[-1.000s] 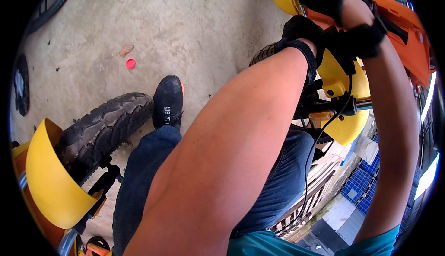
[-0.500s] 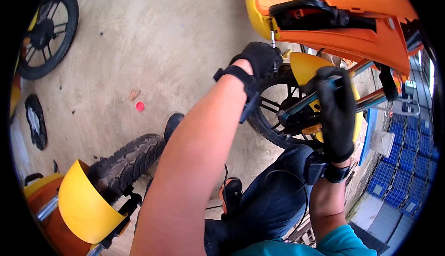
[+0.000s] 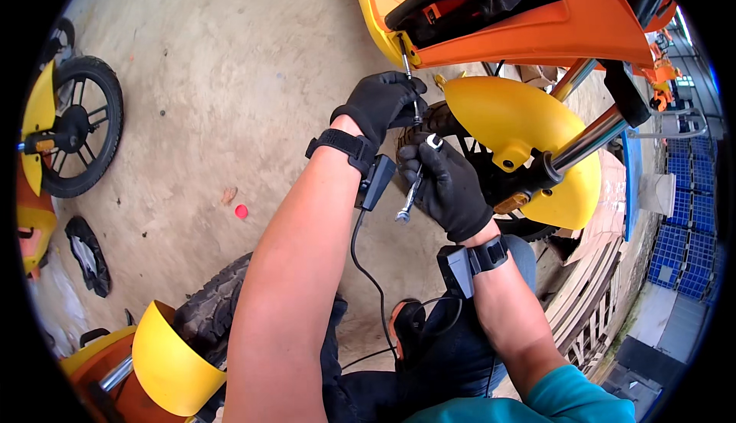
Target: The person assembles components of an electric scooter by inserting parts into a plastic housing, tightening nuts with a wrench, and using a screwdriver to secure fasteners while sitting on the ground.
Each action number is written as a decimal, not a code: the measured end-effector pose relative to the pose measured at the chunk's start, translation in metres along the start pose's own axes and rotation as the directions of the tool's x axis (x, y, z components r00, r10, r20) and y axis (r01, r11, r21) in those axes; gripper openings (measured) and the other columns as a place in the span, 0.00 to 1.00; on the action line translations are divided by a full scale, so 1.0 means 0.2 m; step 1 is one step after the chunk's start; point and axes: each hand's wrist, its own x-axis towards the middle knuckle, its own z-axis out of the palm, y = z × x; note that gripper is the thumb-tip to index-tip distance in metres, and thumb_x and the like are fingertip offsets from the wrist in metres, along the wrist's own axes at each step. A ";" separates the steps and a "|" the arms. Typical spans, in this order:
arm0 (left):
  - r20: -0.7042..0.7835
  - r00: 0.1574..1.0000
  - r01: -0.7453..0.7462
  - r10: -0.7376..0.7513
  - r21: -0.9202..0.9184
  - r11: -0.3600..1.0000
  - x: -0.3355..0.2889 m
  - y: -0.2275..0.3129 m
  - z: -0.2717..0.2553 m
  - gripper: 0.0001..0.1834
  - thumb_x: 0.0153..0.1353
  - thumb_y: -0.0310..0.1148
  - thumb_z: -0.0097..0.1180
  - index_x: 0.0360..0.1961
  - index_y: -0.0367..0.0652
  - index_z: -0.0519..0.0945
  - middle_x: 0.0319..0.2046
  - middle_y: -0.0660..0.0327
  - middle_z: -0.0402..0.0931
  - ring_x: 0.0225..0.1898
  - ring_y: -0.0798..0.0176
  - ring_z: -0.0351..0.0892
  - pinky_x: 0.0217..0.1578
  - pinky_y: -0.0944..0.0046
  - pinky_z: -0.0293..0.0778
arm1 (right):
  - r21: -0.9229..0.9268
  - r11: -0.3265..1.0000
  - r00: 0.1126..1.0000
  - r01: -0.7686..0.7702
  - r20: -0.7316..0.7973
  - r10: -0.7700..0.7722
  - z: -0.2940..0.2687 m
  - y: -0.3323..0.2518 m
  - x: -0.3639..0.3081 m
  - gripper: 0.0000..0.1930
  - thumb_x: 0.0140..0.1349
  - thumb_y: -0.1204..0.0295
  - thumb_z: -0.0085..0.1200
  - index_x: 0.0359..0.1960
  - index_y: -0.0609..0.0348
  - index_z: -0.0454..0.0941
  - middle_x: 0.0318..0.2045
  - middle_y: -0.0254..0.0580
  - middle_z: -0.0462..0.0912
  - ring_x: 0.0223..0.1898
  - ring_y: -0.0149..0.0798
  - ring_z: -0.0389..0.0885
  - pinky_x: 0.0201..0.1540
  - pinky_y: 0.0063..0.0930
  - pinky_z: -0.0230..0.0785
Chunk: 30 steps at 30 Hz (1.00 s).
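My left hand (image 3: 383,105), in a black glove, is closed around a thin metal rod (image 3: 405,59) that runs down from the lower edge of the yellow and orange body panel (image 3: 491,47). A small metal wrench (image 3: 414,193) is gripped in my right hand (image 3: 452,193), also black-gloved. The wrench's open jaw pokes up past my thumb, just below the rod's lower end; its other end points down. Beside my right hand are the yellow front mudguard (image 3: 510,113) and the chrome fork tube (image 3: 590,139). My right hand partly hides the black wheel behind it.
Another yellow mudguard (image 3: 172,365) and a knobby tyre (image 3: 211,308) are at lower left. A spoked wheel (image 3: 73,126) stands at far left. A red cap (image 3: 241,211) and a black bag (image 3: 88,254) lie on the floor. Blue crates (image 3: 678,216) and a wooden pallet (image 3: 590,308) are at right.
My right hand has come down and left from in front of the fork to beside my left hand, and the wrench now shows clearly. My left hand stays at the rod. The whole view has shifted.
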 end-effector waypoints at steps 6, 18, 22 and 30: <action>-0.006 0.999 0.045 -0.045 0.013 0.999 0.01 0.01 0.00 0.11 0.67 0.33 0.58 0.46 0.40 0.80 0.36 0.58 0.83 0.37 0.64 0.84 0.44 0.64 0.80 | -0.261 0.962 0.996 -0.077 -0.073 0.060 0.12 -0.09 -0.11 0.18 0.74 0.62 0.49 0.55 0.63 0.73 0.38 0.37 0.78 0.39 0.31 0.78 0.52 0.29 0.75; -0.078 0.995 0.064 -0.061 0.030 0.998 -0.02 0.03 0.08 0.08 0.68 0.33 0.52 0.44 0.41 0.77 0.29 0.59 0.79 0.28 0.63 0.83 0.32 0.61 0.84 | -0.763 0.461 0.814 0.454 0.145 -0.563 0.40 -0.53 -0.07 0.10 0.70 0.73 0.51 0.49 0.62 0.77 0.40 0.37 0.83 0.38 0.28 0.80 0.43 0.24 0.72; -0.097 0.995 -0.012 0.015 0.037 0.999 0.01 0.00 0.08 0.09 0.66 0.29 0.54 0.38 0.34 0.81 0.27 0.53 0.82 0.27 0.60 0.83 0.29 0.61 0.81 | -0.825 0.341 0.775 0.451 0.172 -0.609 0.42 -0.50 0.09 0.09 0.68 0.73 0.51 0.47 0.57 0.78 0.36 0.38 0.84 0.34 0.31 0.81 0.38 0.26 0.73; -0.056 0.998 0.004 0.016 0.330 0.944 0.08 -0.04 0.04 0.08 0.65 0.28 0.51 0.40 0.41 0.82 0.30 0.61 0.81 0.30 0.67 0.80 0.35 0.67 0.78 | -0.880 0.186 0.742 0.437 0.236 -0.627 0.35 -0.41 0.20 0.09 0.67 0.73 0.52 0.47 0.56 0.78 0.33 0.45 0.85 0.33 0.39 0.86 0.36 0.31 0.75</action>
